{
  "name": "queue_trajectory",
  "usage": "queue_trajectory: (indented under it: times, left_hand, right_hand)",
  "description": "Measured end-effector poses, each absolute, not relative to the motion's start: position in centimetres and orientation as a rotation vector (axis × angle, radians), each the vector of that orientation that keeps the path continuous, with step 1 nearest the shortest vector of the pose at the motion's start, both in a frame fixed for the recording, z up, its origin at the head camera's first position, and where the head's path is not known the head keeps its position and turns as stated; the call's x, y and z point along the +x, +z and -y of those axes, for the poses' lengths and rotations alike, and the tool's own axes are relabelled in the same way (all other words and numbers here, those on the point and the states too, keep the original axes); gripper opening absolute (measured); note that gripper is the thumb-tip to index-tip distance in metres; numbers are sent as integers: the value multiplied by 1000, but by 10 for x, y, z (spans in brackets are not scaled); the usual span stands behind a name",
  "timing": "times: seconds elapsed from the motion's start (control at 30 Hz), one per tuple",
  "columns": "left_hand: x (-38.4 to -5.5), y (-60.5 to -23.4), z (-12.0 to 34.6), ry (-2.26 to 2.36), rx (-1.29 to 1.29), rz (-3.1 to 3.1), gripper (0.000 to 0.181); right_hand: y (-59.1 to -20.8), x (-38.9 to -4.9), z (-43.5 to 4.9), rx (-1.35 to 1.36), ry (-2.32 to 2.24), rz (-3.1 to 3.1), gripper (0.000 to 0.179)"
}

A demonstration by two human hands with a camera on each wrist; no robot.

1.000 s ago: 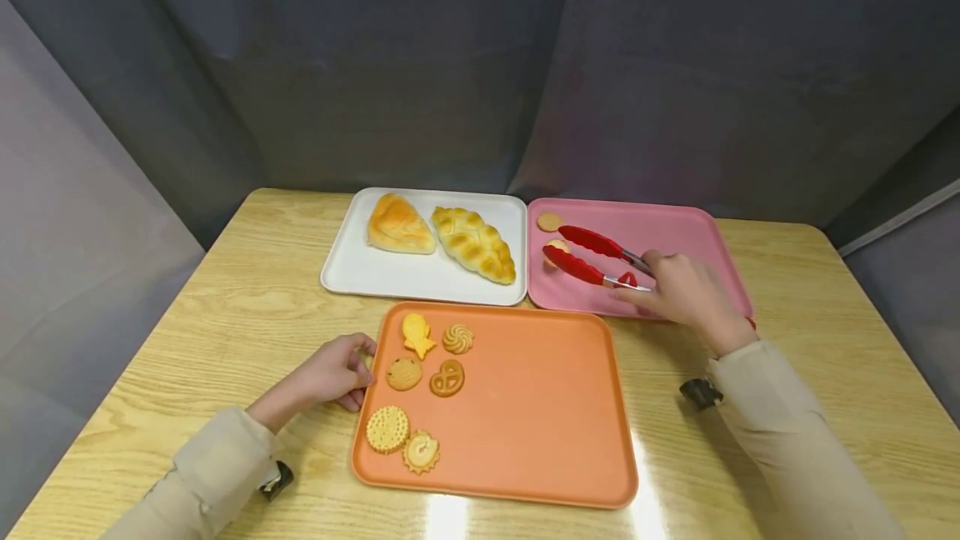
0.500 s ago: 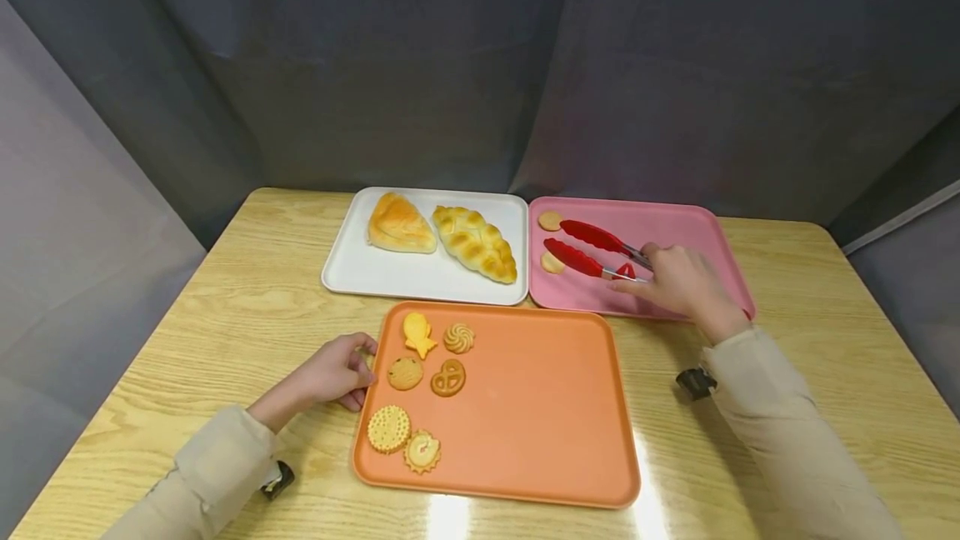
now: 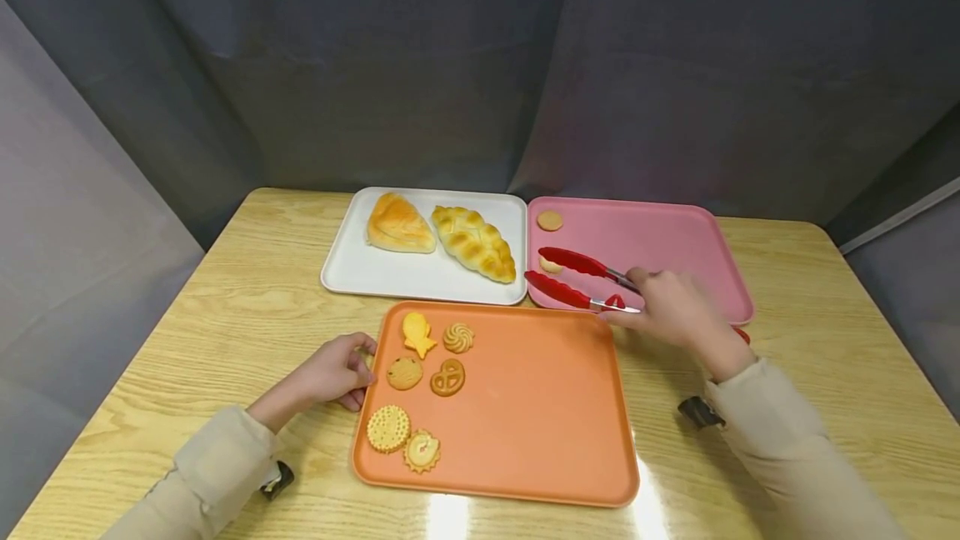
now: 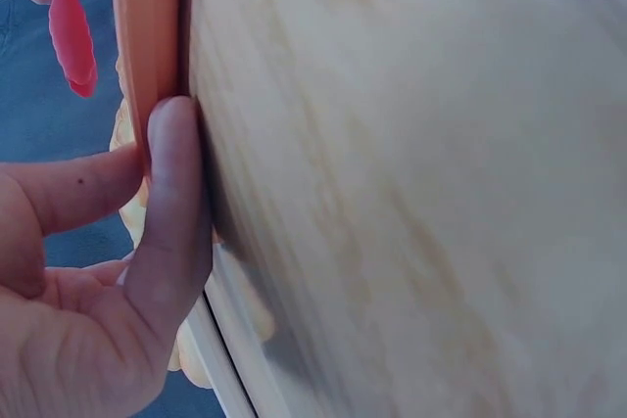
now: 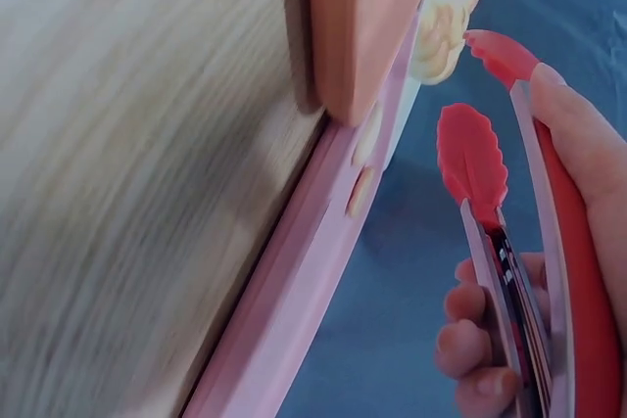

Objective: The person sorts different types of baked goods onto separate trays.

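My right hand [image 3: 671, 311] grips a pair of red-tipped tongs [image 5: 472, 159], their arms spread with nothing between them. The tongs hang over the front left of the pink tray [image 3: 652, 232], and one tip partly covers a small pale cookie [image 3: 551, 267]. A round cookie [image 3: 550, 221] lies behind it on the same tray. At the left rim of the orange tray [image 3: 517, 407], my left hand [image 3: 333, 369] pinches the edge between thumb and finger. Along that tray's left side lie a fish-shaped cookie [image 3: 417, 335], a swirl cookie [image 3: 458, 337], a pretzel [image 3: 447, 377] and several others.
A white tray [image 3: 360, 273] stands at the back, against the pink one, holding a triangular bread [image 3: 400, 225] and a braided bread [image 3: 475, 244]. The orange tray sits in front of both. A dark curtain [image 3: 375, 65] hangs behind the wooden table [image 3: 187, 332].
My right hand has carried the tongs forward and left, toward the orange tray, with their arms still apart. The left hand and the cookies have stayed in place.
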State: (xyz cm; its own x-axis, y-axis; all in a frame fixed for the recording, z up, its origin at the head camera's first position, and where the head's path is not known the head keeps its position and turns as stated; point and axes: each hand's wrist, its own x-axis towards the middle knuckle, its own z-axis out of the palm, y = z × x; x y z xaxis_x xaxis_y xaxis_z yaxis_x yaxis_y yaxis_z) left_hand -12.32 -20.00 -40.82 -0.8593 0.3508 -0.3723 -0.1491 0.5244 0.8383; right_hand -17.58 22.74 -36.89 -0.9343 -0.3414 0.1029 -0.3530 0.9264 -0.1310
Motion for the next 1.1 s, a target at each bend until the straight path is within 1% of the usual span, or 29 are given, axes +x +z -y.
queue_trajectory:
  times: [0.13,0.57,0.87,1.1]
  left_hand:
    - [-122,-407,200,1309,159,-2267,28]
    - [-122,-410,200,1313,173,-2269,29]
    - [-122,-410,201,1319,194,-2259,31]
    - [-122,-408,200,1325,181,-2251,31]
  right_hand:
    - [-368,-170,-222,569,237,3023,62]
    - [-366,-156,-200,737,229,2974,60]
    - [-367,-156,-187,828,178,2923,56]
    - [-367,-158,-176,933,158,2895,57]
